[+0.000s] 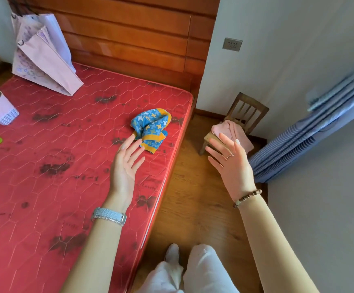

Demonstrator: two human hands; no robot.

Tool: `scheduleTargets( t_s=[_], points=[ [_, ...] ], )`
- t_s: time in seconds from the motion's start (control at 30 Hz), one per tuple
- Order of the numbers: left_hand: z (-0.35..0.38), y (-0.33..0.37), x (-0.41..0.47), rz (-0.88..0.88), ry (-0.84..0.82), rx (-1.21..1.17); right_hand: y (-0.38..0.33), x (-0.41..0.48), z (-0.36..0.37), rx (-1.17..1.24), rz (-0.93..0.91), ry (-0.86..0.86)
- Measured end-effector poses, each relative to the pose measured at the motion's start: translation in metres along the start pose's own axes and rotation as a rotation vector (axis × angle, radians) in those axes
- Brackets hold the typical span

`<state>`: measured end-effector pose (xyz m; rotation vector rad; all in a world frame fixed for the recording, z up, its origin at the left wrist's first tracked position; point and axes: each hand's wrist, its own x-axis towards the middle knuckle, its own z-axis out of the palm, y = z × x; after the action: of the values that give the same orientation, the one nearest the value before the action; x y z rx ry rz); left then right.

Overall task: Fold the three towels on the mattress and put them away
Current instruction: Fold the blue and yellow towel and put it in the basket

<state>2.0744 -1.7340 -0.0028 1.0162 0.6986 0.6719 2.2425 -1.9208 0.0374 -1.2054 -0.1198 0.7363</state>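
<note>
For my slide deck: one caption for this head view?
Both open hands, left hand and right hand, reach toward a crumpled blue-and-yellow towel on the red mattress.

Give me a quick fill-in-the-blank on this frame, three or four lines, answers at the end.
1. The blue and yellow towel lies crumpled on the red ____.
2. The left hand is open, its fingertips nearest the ____.
3. The pink cloth lies on a small wooden ____.
4. The right hand hangs over the ____, holding nothing.

Answers: mattress; towel; chair; floor
</note>
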Motion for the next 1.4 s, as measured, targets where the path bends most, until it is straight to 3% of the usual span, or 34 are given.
scheduleTargets(
  t_s=[0.77,1.03,1.4],
  points=[
    [0.122,-0.041,0.163,0.043,0.368,-0.07,-0.072,0.278,-0.026,-0.162,0.209,-0.293],
    [0.106,-0.06,0.193,0.003,0.573,-0.098,-0.045,0.343,0.007,-0.23,0.313,-0.373],
    [0.059,-0.074,0.264,-0.069,0.725,-0.178,0.005,0.426,0.072,-0.317,0.41,-0.389]
  ],
)
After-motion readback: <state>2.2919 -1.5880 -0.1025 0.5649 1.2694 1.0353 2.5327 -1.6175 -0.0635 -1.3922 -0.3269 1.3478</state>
